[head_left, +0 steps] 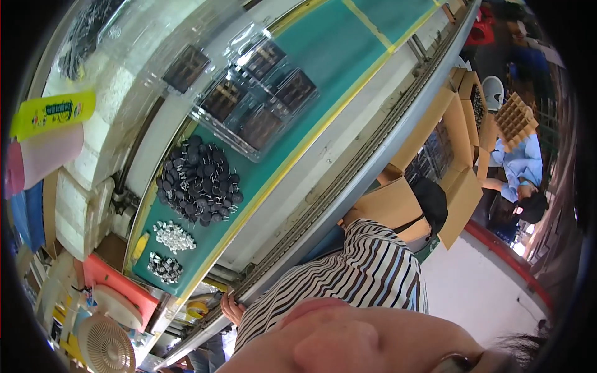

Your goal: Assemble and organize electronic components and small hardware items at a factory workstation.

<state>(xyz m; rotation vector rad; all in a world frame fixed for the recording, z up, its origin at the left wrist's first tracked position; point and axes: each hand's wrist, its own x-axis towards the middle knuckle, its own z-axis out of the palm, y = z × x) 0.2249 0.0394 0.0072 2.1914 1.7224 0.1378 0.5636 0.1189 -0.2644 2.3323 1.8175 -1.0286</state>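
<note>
At the bench's front rail (264, 283), the fingers of my left hand (232, 308) curl over the edge. My right arm, in a striped sleeve, reaches toward an open cardboard box (444, 127). Skin of my right hand (390, 174) shows beside the box flap; its fingers are hidden. Clear plastic packaging with dark items (283, 93) lies on the green bench surface (348, 46), apart from both hands. Nearer lie a heap of black disc-shaped parts with wire legs (196, 180), a pile of small white parts (174, 237) and a pile of small silvery parts (165, 268).
A yellow-green packet (53, 114), white foam blocks (78, 211) and a beige fan (106, 344) stand at the left. Rolls of tape (198, 309) lie below the bench end. Across the aisle, a person in blue (522, 161) is beside a cardboard divider grid (515, 121).
</note>
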